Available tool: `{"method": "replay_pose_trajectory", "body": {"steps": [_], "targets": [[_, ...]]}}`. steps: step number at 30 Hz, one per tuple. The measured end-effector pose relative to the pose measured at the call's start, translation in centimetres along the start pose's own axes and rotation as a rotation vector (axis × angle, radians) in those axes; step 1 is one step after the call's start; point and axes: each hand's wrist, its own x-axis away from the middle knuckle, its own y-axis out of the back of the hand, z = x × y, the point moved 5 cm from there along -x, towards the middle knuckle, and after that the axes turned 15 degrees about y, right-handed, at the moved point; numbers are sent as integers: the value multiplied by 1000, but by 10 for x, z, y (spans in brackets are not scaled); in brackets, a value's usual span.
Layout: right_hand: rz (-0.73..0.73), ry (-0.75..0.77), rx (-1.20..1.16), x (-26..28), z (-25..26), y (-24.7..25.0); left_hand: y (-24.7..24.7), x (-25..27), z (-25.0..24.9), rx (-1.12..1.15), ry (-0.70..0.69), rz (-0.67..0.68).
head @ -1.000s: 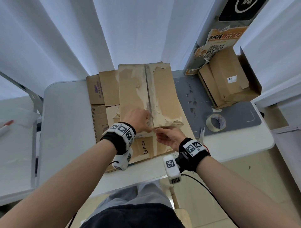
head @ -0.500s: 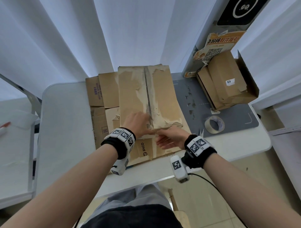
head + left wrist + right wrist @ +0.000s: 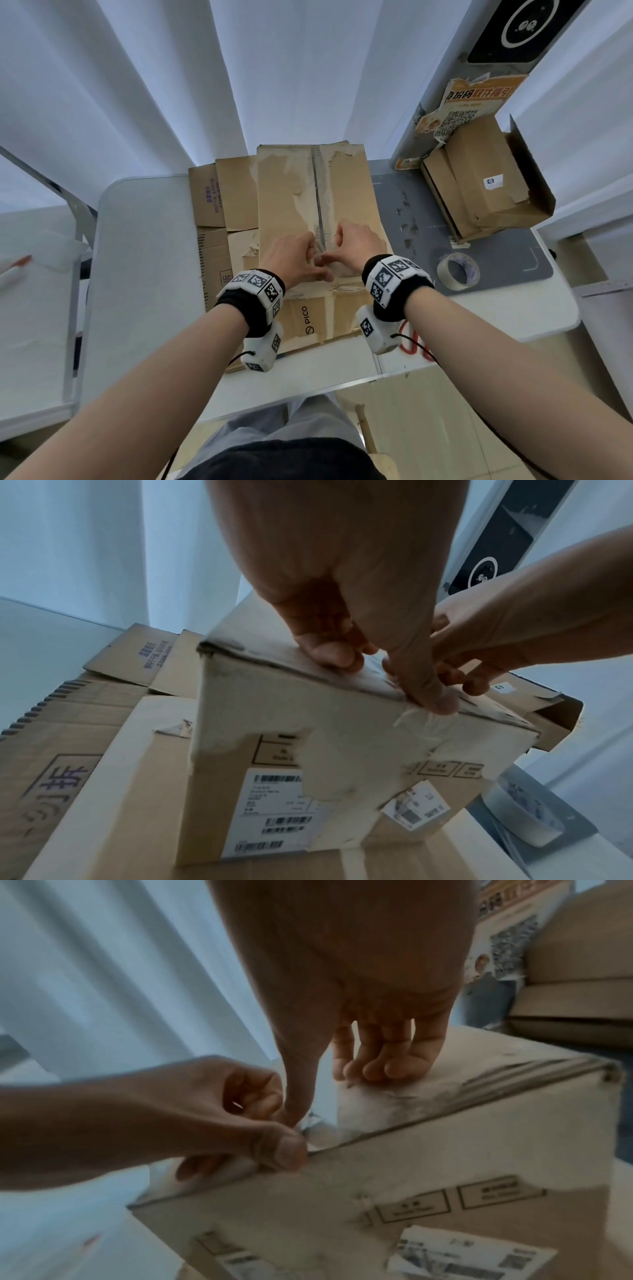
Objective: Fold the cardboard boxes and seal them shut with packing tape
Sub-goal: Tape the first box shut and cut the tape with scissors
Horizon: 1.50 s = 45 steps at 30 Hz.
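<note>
The box (image 3: 308, 198) stands folded mid-surface, both hands (image 3: 329, 251) pinching the tape end (image 3: 421, 721) on its near top edge; the seam looks only partly sealed.

Cool, bluish daylight glows through the white curtains (image 3: 274, 68) across the top of the head view, brightest at the lower folds. The table (image 3: 144, 246) takes soft, even light with faint shadows. Wide-angle bending curves the table edge and stretches the forearms toward the lower corners. Both wrist views are dimmer and backlit: the left hand (image 3: 342, 582) and right hand (image 3: 359, 969) fill the upper centre as dark, soft shapes. The right wrist view is blurred throughout, its labels unreadable; the left wrist view is sharper.
</note>
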Motion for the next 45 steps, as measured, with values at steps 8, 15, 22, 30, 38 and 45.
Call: {"method": "replay_pose_trajectory", "body": {"steps": [8, 15, 22, 30, 38, 45], "targets": [[-20, 5, 129, -17, -3, 2, 1, -6, 4, 27, 24, 19], [-94, 12, 119, -17, -6, 2, 5, -11, -3, -12, 48, 37], [-103, 149, 267, -23, -5, 22, 19, -19, -19, -367, -142, -62], [122, 135, 164, -37, -17, 6, -5, -34, -15, -583, -151, 140], [128, 138, 187, -42, -18, 5, -26, -29, -23, -616, -81, 78], [129, 150, 177, -40, -17, 9, -18, -35, -22, -570, -97, 184]]}}
